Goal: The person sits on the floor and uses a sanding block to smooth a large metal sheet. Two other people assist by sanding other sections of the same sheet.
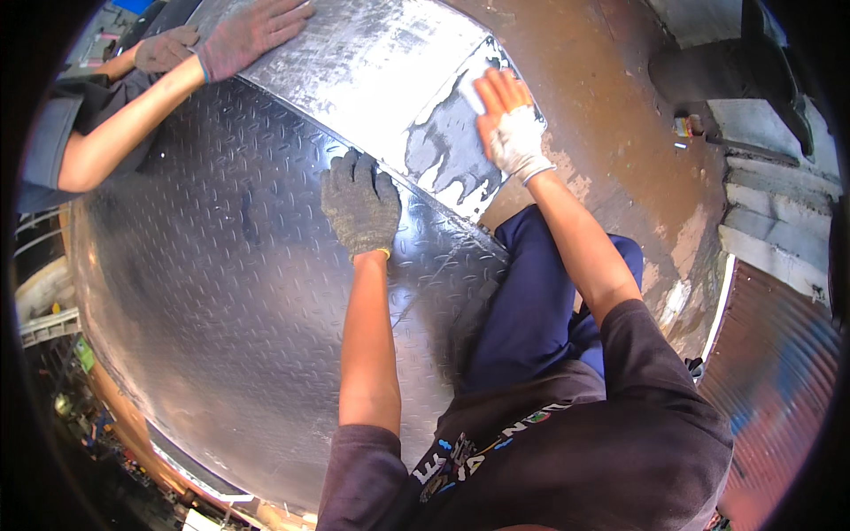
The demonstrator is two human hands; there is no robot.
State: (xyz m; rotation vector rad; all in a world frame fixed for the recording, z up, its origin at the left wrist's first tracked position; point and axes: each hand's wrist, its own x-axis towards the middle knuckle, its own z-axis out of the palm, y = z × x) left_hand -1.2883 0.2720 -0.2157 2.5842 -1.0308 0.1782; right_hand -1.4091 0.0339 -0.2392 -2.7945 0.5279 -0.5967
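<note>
- In the head view, a smooth, shiny metal panel (354, 66) is lying at the top, beside and along the edge of a big dark bumpy metal plate (221, 292).
- The panel's near right end is showing a patchy part (440, 146), with white and grey blotches.
- The person's left hand (361, 203) is wearing a dark grey-green glove. It is lying palm down on the bumpy plate, and its fingertips are reaching the panel's edge. The fingers are staying a little apart and are not closing around anything.
- The person's right hand (511, 128) is wearing a white and orange glove. It is reaching over the right side of the patchy part. Its fingers are stretching out, not pinching anything, and they are looking a bit blurry. I cannot tell how hard it is pressing.
- At the top left, a co-worker's gloved hand (252, 37) is resting flat on the panel. The co-worker's other gloved hand (168, 49) is showing farther left.
- The person is wearing dark blue pants (522, 310) and a dark shirt (620, 442).
- Brown floor (593, 106) is showing on the right, and a wavy metal sheet (779, 380) is standing out lower down.
</note>
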